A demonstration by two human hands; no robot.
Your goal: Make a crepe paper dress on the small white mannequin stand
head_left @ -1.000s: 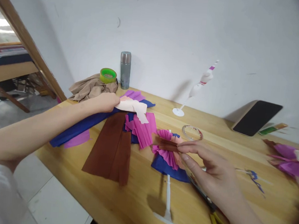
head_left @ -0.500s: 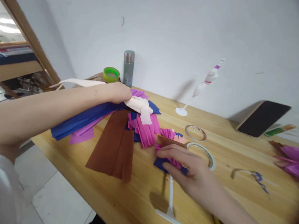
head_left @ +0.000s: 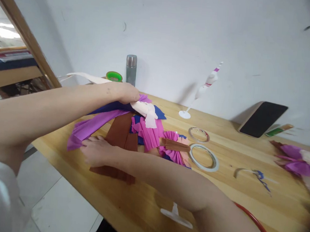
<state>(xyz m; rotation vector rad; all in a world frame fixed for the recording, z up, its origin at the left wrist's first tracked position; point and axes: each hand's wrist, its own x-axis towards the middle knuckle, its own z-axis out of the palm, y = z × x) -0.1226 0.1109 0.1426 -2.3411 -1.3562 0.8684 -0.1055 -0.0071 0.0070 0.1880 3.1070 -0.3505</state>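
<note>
My left hand (head_left: 127, 93) is closed on a pale cream crepe paper strip (head_left: 147, 110), whose short end hangs over the pink pleats and whose long tail runs left behind the forearm. Reaching across the table, my right hand (head_left: 98, 151) has its fingers closed at the lower edge of a purple crepe paper sheet (head_left: 85, 129). Below that hand lies brown crepe paper (head_left: 120, 127). Blue crepe paper (head_left: 110, 107) shows partly under my left arm. Pleated pink crepe paper (head_left: 150, 135) sits to the right of the brown.
Two tape rolls, a thin ring (head_left: 198, 134) and a larger white one (head_left: 214, 165), lie right of the papers. A thermos (head_left: 131, 71), green tape (head_left: 114, 76), a wrapped white stand (head_left: 185, 114) and a leaning phone (head_left: 264, 119) line the wall. Another white base (head_left: 176, 219) stands near the front.
My right hand has moved left from the small pink-and-brown piece to the purple sheet. That sheet has been shifted up over the blue. My left hand keeps hold of the cream strip.
</note>
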